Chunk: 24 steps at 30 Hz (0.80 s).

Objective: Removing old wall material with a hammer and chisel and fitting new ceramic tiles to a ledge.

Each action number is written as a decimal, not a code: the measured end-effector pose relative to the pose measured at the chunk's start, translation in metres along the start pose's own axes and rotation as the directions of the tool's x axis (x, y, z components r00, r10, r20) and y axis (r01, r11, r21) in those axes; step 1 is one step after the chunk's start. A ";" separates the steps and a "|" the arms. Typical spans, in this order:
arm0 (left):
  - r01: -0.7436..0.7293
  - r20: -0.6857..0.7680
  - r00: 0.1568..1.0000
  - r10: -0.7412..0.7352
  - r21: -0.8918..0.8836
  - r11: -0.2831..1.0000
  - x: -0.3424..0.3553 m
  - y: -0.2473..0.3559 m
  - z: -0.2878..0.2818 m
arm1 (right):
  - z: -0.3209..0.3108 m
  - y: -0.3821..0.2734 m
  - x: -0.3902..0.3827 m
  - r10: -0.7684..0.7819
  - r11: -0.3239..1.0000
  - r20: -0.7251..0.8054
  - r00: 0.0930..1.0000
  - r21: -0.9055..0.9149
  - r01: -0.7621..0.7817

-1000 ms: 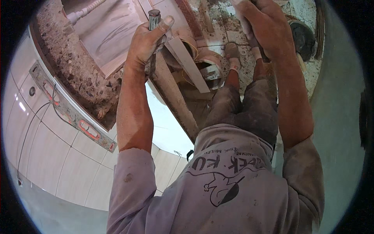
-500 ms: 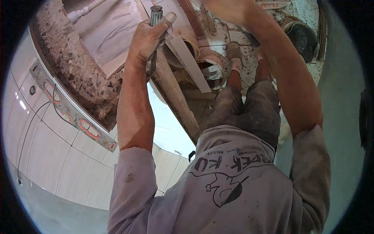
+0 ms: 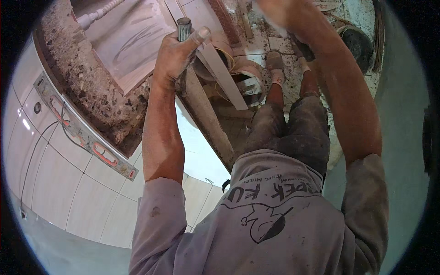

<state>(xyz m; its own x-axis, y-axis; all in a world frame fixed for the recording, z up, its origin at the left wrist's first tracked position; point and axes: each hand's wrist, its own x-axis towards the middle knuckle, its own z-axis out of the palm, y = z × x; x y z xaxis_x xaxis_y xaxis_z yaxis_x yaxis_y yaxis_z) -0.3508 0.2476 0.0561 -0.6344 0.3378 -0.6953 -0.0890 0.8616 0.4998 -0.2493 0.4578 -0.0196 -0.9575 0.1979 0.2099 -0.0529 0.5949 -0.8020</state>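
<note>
My left hand (image 3: 176, 55) is wrapped round an upright metal chisel (image 3: 184, 28) at the upper middle. Its blunt, battered head sticks up past my thumb, and part of its shaft shows below the fist; its tip is hidden. My right hand (image 3: 280, 16), smeared by motion at the top edge, grips a tool whose dark handle end (image 3: 302, 49) shows below the wrist. The tool's head cannot be made out. Beside my left hand lies a rough, broken concrete ledge (image 3: 98, 87), with a dusty panel (image 3: 133, 41) set against it.
A spirit level (image 3: 85, 130) rests along the tiled wall surface (image 3: 96, 197) at left. A bucket (image 3: 250, 73) and a pale strip (image 3: 224, 78) are past my left hand. A dark round tub (image 3: 355, 48) stands at the far right on the debris-strewn floor.
My left hand has shifted slightly right with the chisel. My right hand has moved a little right and down, and more of the dark handle shows below it.
</note>
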 end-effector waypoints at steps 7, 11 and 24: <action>0.045 0.053 0.998 -0.041 -0.088 0.995 -0.008 0.002 0.007 | -0.028 -0.033 -0.011 0.288 0.923 0.251 0.924 0.186 -0.338; 0.058 0.024 0.998 -0.056 -0.097 0.994 -0.008 0.000 0.005 | -0.040 -0.038 -0.008 0.482 0.797 0.190 0.855 0.311 -0.518; 0.047 -0.010 0.999 -0.048 -0.084 0.995 -0.009 -0.004 0.008 | -0.043 -0.047 -0.002 0.430 0.792 0.565 0.704 0.138 -0.594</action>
<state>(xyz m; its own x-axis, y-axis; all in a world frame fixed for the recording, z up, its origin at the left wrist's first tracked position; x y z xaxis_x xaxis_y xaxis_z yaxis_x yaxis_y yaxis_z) -0.3390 0.2441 0.0561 -0.6368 0.2927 -0.7133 -0.1823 0.8417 0.5082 -0.2326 0.4633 0.0418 -0.8574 -0.0453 -0.5126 0.4878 0.2462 -0.8376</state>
